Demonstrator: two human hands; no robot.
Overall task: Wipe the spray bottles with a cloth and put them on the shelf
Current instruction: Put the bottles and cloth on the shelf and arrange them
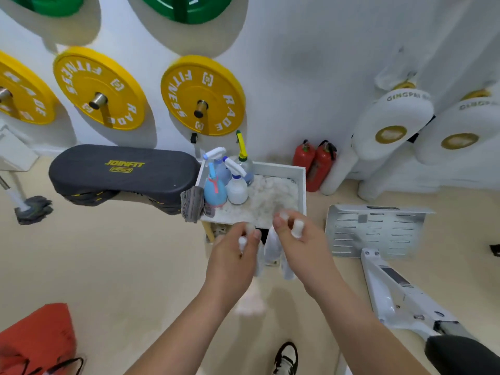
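Looking down, we see four spray bottles (221, 171) standing close together in the far left corner of a white tray (302, 185) set against the wall. A rounded blue bottle (215, 192) stands at the front with a white bottle (237, 191) just beside it on the right. Two more stand behind them, one with a yellow and green nozzle. A grey cloth (192, 204) hangs over the tray's left edge, next to the blue bottle. Both our hands are held out over the tray's near edge, apart from the bottles and the cloth. Our left hand (232, 255) has its fingers curled in, with small white bits at the tips. Our right hand (300, 239) is curled likewise, with a small white piece between thumb and fingers. The blur keeps us from telling whether either hand grips anything, or what the white bits are. Left of the tray lies a black padded bench top (121, 171), yellow weight plates (203, 96) hang on the wall above, and two red fire extinguishers (313, 163) stand to the right
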